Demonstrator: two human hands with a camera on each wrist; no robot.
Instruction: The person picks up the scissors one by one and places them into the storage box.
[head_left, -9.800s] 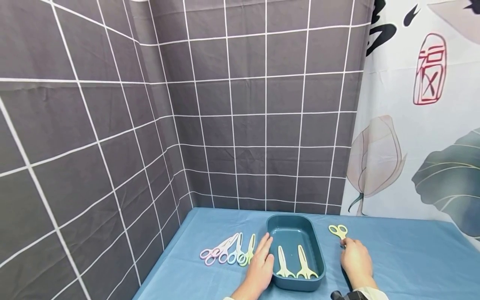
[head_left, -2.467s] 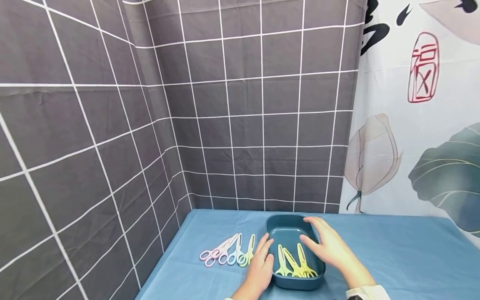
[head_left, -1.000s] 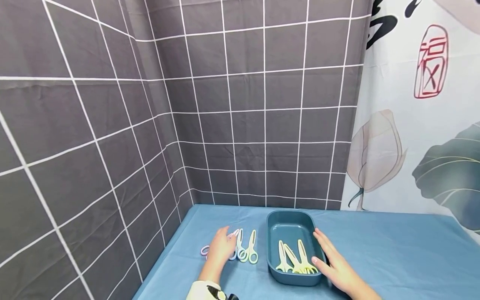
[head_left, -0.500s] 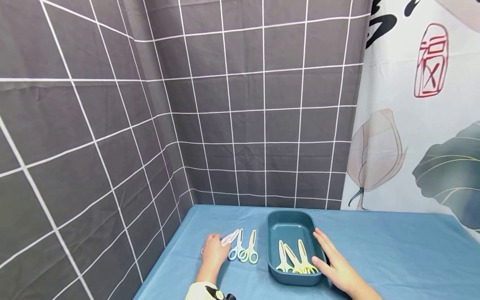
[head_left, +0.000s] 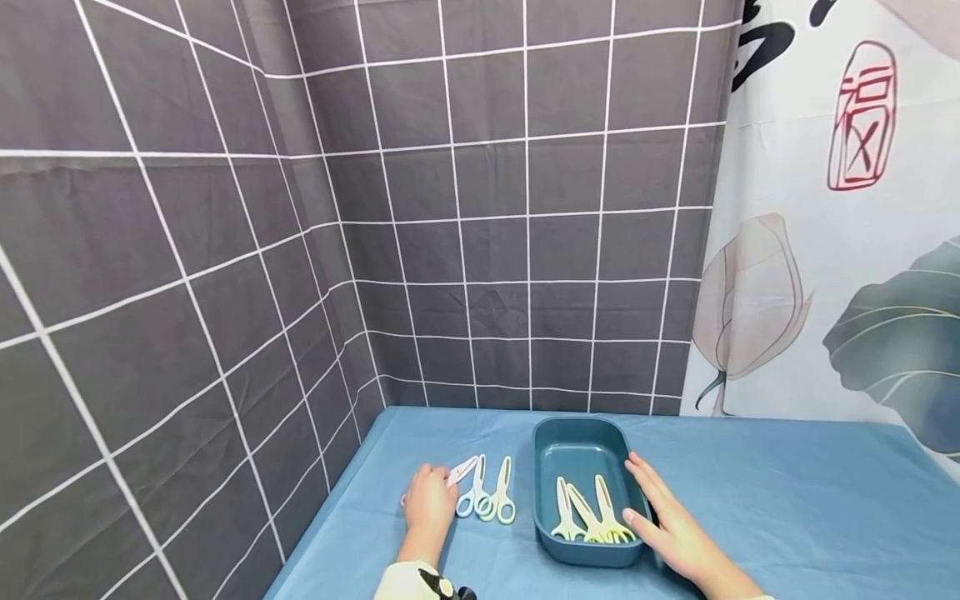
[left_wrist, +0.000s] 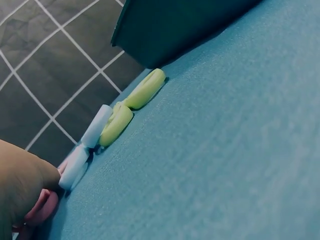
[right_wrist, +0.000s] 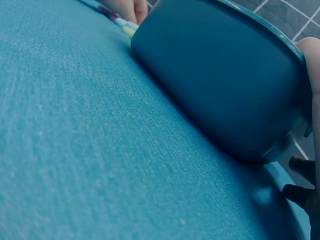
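1. Pink scissors (head_left: 462, 470), lower centre of head view, largely hidden by left hand (head_left: 431, 504); whether pinched cannot be told.
2. Tray (head_left: 588, 554) touched along right wall by spread right hand (head_left: 672, 527).
3. Pink handle (left_wrist: 43, 207) revealed in left wrist view, lower left.

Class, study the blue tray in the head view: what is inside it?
The tray holds three pairs of yellowish scissors at its near end. Its near wall hides the lower ends of their handles.

Blue tbl (head_left: 795, 508) w/ bin (head_left: 591, 555), scissors (head_left: 503, 488)
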